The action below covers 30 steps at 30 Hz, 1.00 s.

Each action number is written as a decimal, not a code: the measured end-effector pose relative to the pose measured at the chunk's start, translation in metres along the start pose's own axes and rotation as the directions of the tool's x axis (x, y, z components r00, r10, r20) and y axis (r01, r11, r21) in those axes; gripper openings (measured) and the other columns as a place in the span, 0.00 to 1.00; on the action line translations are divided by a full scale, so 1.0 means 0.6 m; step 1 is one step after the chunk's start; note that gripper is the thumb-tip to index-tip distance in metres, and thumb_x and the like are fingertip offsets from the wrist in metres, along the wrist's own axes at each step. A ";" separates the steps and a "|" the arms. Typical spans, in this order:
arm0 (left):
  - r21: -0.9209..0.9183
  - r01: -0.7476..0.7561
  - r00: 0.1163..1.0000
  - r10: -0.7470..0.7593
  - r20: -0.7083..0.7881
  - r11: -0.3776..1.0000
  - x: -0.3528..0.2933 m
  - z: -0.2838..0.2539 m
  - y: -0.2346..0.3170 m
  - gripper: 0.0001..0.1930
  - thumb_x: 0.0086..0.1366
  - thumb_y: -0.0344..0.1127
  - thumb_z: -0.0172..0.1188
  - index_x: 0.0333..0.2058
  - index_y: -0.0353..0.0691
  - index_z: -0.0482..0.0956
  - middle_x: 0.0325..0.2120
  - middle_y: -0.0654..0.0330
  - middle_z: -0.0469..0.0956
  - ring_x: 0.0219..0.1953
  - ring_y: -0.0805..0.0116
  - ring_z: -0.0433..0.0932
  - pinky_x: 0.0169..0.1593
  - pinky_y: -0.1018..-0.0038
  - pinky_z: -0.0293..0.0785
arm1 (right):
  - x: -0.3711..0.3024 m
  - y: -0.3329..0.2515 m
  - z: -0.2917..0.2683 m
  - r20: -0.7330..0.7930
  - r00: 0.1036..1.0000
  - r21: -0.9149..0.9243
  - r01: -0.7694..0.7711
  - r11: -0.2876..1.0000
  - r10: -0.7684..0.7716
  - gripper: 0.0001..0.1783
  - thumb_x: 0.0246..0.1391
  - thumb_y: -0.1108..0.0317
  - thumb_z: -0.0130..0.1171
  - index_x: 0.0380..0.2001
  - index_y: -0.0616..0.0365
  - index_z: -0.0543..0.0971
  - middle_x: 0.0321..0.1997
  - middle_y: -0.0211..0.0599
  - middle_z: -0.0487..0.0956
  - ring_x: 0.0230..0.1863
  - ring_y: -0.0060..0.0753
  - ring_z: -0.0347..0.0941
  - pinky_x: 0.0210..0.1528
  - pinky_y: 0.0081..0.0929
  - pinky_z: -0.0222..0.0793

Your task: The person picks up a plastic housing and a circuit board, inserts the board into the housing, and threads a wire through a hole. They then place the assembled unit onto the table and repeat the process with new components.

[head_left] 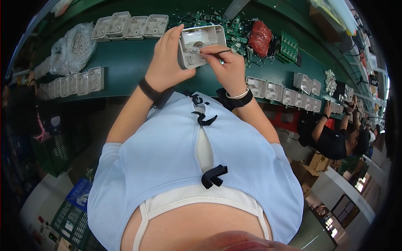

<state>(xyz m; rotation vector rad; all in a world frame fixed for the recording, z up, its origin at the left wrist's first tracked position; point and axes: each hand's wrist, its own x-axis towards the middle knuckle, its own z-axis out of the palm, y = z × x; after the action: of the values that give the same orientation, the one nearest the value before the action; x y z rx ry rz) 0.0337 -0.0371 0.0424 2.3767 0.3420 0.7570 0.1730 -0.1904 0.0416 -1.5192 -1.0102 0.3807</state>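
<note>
Above the green workbench (130, 62), an open white housing (199, 37) is resting in the left hand (172, 58), whose fingers and thumb are spreading along its left side and curling just enough to grip it. The right hand (226, 69) is closing to a pinch over the cavity, holding a thin dark strand (222, 52); its tip is too small to read, so it may be a wire or a slim tool. Work on this piece seems to be partway: the cavity is showing a small fitting but no cover. More open housings are standing in a group (136, 27) at the far left, a left row (75, 83) and a right row (278, 93); whether they are done or waiting, the view is not telling.

Loose circuit boards (288, 45) are lying around a red bag (260, 38), while a clear bag (75, 48) is holding small pale parts. Farther right, a co-worker (331, 140) in black is working at the same bench; cardboard boxes (305, 172) are sitting below.
</note>
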 end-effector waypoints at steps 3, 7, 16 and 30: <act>-0.002 -0.004 1.000 0.004 -0.012 1.000 0.000 -0.002 -0.001 0.53 0.42 0.39 0.74 0.69 0.38 0.58 0.63 0.43 0.66 0.65 0.41 0.66 0.69 0.55 0.60 | 0.007 0.001 0.005 0.024 0.999 -0.083 0.038 0.996 -0.036 0.08 0.56 0.82 0.64 0.39 0.63 0.86 0.43 0.37 0.87 0.43 0.25 0.84 0.47 0.20 0.79; -0.019 0.019 1.000 -0.019 0.002 1.000 -0.001 -0.003 0.000 0.52 0.42 0.38 0.74 0.68 0.40 0.58 0.63 0.44 0.65 0.65 0.42 0.66 0.68 0.56 0.63 | 0.010 -0.002 0.010 0.062 0.996 -0.189 0.078 0.979 -0.068 0.08 0.55 0.79 0.66 0.39 0.61 0.87 0.42 0.37 0.87 0.42 0.27 0.84 0.46 0.21 0.79; -0.277 0.119 0.993 -0.119 0.017 0.953 -0.001 0.003 0.004 0.52 0.43 0.34 0.74 0.67 0.41 0.56 0.65 0.46 0.62 0.60 0.43 0.73 0.57 0.60 0.77 | 0.025 0.004 0.014 0.056 0.964 -0.401 0.259 0.879 -0.258 0.05 0.55 0.74 0.68 0.35 0.61 0.86 0.37 0.36 0.86 0.36 0.28 0.81 0.38 0.25 0.78; -0.206 0.077 0.996 -0.066 0.059 0.975 0.002 -0.031 -0.003 0.51 0.45 0.31 0.73 0.69 0.41 0.57 0.66 0.47 0.61 0.64 0.50 0.72 0.56 0.64 0.79 | 0.026 0.011 -0.039 -0.253 0.967 -0.266 -0.059 0.962 -0.011 0.18 0.59 0.72 0.69 0.52 0.61 0.81 0.40 0.30 0.83 0.44 0.21 0.77 0.44 0.19 0.74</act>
<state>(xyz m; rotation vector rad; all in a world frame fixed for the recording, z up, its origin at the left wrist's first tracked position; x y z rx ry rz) 0.0235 -0.0265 0.0536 2.1707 0.3090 0.6627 0.2010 -0.1928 0.0459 -1.7772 -0.8667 0.0609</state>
